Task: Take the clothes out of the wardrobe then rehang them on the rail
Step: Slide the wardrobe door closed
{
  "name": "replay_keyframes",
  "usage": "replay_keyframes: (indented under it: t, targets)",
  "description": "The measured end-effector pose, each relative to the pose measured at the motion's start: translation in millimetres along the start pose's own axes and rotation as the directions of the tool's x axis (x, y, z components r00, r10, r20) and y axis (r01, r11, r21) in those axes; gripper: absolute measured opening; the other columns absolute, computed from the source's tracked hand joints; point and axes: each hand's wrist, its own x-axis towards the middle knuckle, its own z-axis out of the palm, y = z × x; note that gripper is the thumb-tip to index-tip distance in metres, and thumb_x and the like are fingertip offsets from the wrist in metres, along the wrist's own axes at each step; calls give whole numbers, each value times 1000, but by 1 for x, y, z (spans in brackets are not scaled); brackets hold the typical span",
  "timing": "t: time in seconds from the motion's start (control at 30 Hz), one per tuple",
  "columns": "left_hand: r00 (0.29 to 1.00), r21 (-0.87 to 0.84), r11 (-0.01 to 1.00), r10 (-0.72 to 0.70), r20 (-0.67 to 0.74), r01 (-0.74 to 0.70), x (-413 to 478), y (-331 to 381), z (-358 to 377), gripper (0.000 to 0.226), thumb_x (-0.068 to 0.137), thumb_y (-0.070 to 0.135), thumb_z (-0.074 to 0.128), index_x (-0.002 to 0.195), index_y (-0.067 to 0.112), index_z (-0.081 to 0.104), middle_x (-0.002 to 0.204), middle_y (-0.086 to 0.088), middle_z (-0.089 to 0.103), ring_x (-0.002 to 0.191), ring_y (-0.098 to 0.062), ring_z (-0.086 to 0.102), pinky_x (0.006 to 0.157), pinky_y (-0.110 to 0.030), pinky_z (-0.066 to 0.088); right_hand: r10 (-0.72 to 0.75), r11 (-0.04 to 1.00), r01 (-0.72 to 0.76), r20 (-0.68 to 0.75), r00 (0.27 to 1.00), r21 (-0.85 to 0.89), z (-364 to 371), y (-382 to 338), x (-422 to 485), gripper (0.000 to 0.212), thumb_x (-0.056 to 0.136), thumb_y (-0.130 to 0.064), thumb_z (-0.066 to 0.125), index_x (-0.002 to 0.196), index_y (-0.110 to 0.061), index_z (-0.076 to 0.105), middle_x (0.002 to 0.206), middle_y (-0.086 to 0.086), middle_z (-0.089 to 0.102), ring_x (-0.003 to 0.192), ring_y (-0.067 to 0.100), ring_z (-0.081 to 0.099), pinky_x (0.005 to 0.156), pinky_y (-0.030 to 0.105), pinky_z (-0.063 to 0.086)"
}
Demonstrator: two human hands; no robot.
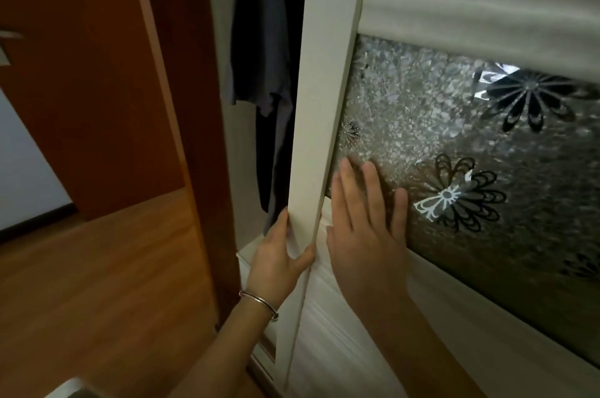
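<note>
Your left hand (279,254) grips the edge of the cream-framed wardrobe door (324,72), your right hand (367,228) lies flat, fingers straight, on its frosted floral glass panel (438,124), and the dark grey clothes (266,50) hang inside, none out yet, so the whole job looks ahead; no writing is readable.

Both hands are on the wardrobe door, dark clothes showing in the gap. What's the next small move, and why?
Probably push the door rightward to widen the gap. The left hand grips its white edge, the right hand lies flat on the patterned glass panel, and the dark clothes show only through a narrow opening, likely too tight for lifting them out.
</note>
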Motion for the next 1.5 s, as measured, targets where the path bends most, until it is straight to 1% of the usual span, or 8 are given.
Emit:
replay_keyframes:
  t: [0.13,0.47,0.57,0.67,0.87,1.0,1.2,1.5]
  targets:
    - [1000,-27,1000,-8,2,8,25,-25,-18,71,78,33,69,139,20,34,129,5,54,116,-8,52,93,-16,41,-5,997,5,12,1000,-81,21,-30,20,60,86,-25,47,143,-14,32,150,-1,24,140,26,5,115,48,-9]
    - [996,4,996,-87,-8,87,90,-75,-71,73,81,33,64,143,20,27,140,1,45,127,-13,44,102,-21,37,-29,994,27,-18,999,-103,60,-107,82,62,83,-29,50,141,-15,36,149,-3,39,140,29,18,116,48,-9]
    - [995,178,983,-31,-99,49,104,-87,-87,71,82,37,63,142,18,30,140,-2,41,128,-17,37,104,-20,31,-48,997,48,0,999,-67,67,-125,100,66,78,-29,58,140,-15,39,148,-2,40,138,28,22,116,47,-8]
    - [967,277,957,-9,-255,82,113,-96,-102,78,75,42,69,140,17,36,140,-8,39,126,-24,33,106,-34,34,-67,997,69,43,997,-35,71,-140,113,79,70,-32,68,140,-13,36,148,0,41,137,27,23,115,47,-8]
    - [947,164,950,-225,-231,265,137,-109,-117,123,66,50,74,147,11,-9,158,-5,-10,146,-20,-3,117,-33,9,-92,995,86,126,988,47,80,-162,132,90,60,-30,76,140,-10,39,149,2,40,139,31,15,113,47,-17]
    - [931,18,938,-342,-125,347,151,-119,-124,130,61,45,79,146,14,-13,158,-4,-5,146,-20,4,119,-35,16,-72,994,60,139,988,87,85,-172,140,89,62,-28,75,141,-10,36,150,1,37,140,27,-1,114,46,-19]
    - [910,-54,913,-408,-79,404,160,-129,-131,127,61,44,80,148,14,-9,158,-4,-1,146,-21,8,117,-37,18,-91,991,69,199,976,113,88,-182,150,96,57,-33,81,140,-11,38,151,1,35,141,28,-1,114,47,-21]
    - [918,71,916,-390,-67,395,171,-128,-139,99,76,37,69,148,13,6,157,-7,14,143,-23,20,114,-38,25,-131,989,106,267,955,105,85,-196,165,97,60,-44,76,142,-13,35,154,1,28,142,27,4,110,49,-23]
